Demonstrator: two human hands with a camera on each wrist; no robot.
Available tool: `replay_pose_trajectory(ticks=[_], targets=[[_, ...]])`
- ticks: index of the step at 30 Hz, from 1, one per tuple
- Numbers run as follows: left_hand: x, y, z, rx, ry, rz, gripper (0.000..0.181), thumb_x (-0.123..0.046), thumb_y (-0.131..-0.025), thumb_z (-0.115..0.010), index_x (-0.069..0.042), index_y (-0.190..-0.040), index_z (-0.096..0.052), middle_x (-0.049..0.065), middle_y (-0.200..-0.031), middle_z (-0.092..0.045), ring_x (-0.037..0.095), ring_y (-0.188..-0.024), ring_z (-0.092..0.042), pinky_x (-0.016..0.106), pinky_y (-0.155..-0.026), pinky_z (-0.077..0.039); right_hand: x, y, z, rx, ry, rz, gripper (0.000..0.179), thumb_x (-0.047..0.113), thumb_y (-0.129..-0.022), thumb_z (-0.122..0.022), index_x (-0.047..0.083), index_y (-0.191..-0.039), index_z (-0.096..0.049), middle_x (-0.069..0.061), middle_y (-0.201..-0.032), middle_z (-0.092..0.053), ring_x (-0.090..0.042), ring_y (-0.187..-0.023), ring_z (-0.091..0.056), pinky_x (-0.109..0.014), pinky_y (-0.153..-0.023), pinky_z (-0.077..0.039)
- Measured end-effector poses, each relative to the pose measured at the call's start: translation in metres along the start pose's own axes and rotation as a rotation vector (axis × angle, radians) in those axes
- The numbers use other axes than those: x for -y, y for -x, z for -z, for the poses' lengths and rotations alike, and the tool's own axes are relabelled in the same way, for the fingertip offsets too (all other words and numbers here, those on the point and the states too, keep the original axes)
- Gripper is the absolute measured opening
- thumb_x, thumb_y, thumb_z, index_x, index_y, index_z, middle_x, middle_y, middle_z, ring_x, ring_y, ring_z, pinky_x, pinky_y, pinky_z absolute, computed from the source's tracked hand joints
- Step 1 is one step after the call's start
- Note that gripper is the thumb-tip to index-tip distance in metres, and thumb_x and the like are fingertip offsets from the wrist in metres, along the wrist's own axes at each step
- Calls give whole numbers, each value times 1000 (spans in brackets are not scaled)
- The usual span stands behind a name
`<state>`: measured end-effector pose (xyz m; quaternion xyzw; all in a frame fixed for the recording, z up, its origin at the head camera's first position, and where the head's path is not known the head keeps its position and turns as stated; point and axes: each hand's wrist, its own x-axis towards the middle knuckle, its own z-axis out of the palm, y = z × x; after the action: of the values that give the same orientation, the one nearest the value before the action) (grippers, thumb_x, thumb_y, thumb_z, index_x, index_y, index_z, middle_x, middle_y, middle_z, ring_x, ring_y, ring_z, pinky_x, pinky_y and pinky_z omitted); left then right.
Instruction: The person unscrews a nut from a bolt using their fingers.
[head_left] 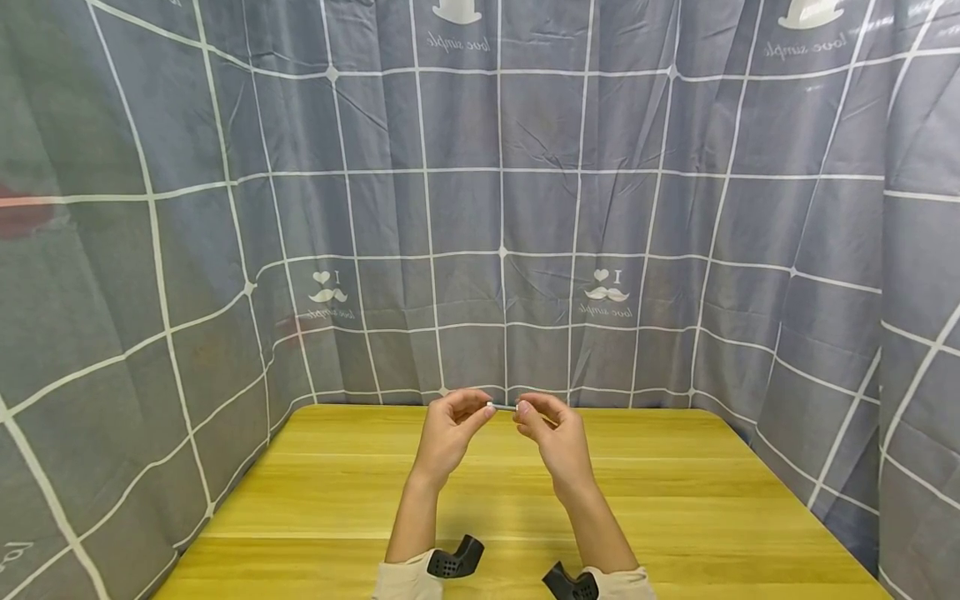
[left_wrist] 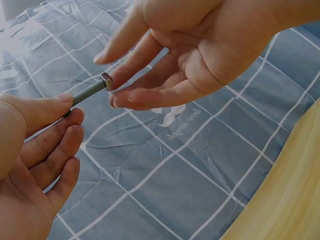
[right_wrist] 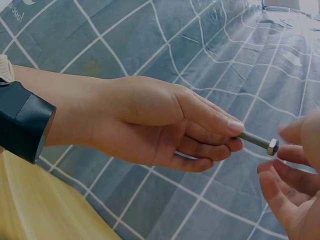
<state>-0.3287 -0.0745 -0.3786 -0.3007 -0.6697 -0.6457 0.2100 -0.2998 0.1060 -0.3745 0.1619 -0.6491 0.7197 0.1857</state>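
Observation:
A metal bolt (left_wrist: 90, 92) with a threaded shank and a hexagonal end is held between the two hands above the table. My left hand (head_left: 447, 433) pinches its threaded part between thumb and fingers, hiding the far tip. Toward my right hand (head_left: 558, 442) points the hexagonal end (right_wrist: 272, 147). In the left wrist view, a right fingertip (left_wrist: 116, 79) lies against or right beside that end. The right thumb (right_wrist: 290, 132) stands apart from the index finger in the right wrist view, with the other fingers loosely bent below.
Below the hands is a yellow wood-grain table (head_left: 337, 500). Grey-blue curtains (head_left: 540, 208) with white grid lines surround it at the back and sides. A black wrist mount (head_left: 456, 558) sits by the left cuff, another black mount (head_left: 572, 582) by the right one.

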Motion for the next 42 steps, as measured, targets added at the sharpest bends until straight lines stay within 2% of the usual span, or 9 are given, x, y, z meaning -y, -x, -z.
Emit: replay_pose_trajectory(ticks=[3, 6, 11, 15, 20, 23, 30, 35, 42], targets=[[0, 0, 0, 2, 3, 9, 11, -4, -95, -75, 1, -105, -74, 13, -101, -72, 21, -92, -68, 30, -84, -55, -1, -1, 0, -4, 17, 2, 20, 6, -101, -69, -10, -113, -69, -22, -110, -67, -30, -97, -68, -33, -89, -57], [0, -1, 0, 5, 2, 18, 11, -5, -96, -74, 0, -106, -75, 13, -102, -72, 23, -93, -68, 30, -85, -54, -1, -1, 1, 10, 28, 25, 15, -1, -98, -70, -6, -111, -70, -18, -113, -67, -29, -100, -68, -33, -90, -56], [1, -1, 0, 6, 4, 23, 11, -4, -96, -74, 1, -106, -75, 16, -104, -72, 24, -94, -68, 30, -86, -54, -1, -1, 1, 27, 23, 41, 24, -8, -95, -69, -3, -118, -68, -19, -123, -62, -36, -107, -66, -32, -90, -55], [1, -1, 0, 0, 4, 15, 11, -3, -96, -74, 2, -106, -75, 17, -104, -72, 22, -94, -68, 29, -86, -54, -1, -1, 0, 12, 47, 17, 25, 1, -98, -71, -3, -122, -67, -22, -122, -63, -37, -104, -66, -31, -86, -57], [0, -2, 1, 1, 1, 12, 11, -3, -96, -74, 2, -106, -74, 19, -105, -72, 21, -93, -68, 29, -85, -55, -2, -2, 0, 3, 101, -12, 19, 12, -101, -70, -2, -113, -71, -19, -106, -69, -31, -95, -68, -31, -81, -57], [-1, -2, 1, -1, -2, 15, 11, -4, -96, -74, 2, -105, -74, 19, -105, -72, 21, -93, -68, 29, -85, -55, -3, -2, 0, 13, 108, 2, 17, 10, -100, -71, -2, -112, -71, -17, -104, -70, -29, -94, -67, -31, -80, -56], [0, 0, 2, 6, 2, 27, 10, -4, -96, -74, 1, -105, -75, 21, -106, -71, 24, -93, -68, 29, -84, -54, -3, -1, 0, 39, 55, 23, 23, -4, -96, -70, -2, -118, -69, -19, -118, -65, -37, -105, -64, -31, -90, -54], [-1, -1, 2, 4, -4, 19, 10, -4, -96, -74, 1, -105, -75, 20, -106, -71, 24, -93, -68, 29, -83, -55, -1, 0, -2, 16, 71, 5, 24, 6, -99, -71, -2, -121, -68, -15, -115, -66, -34, -101, -66, -31, -88, -56], [-2, -1, 2, 5, -9, 17, 11, -3, -96, -74, 3, -105, -74, 13, -101, -72, 23, -91, -68, 28, -82, -55, -2, -1, -1, 4, 140, 2, 17, 13, -103, -67, -1, -111, -71, -14, -99, -69, -25, -92, -65, -32, -79, -55]])
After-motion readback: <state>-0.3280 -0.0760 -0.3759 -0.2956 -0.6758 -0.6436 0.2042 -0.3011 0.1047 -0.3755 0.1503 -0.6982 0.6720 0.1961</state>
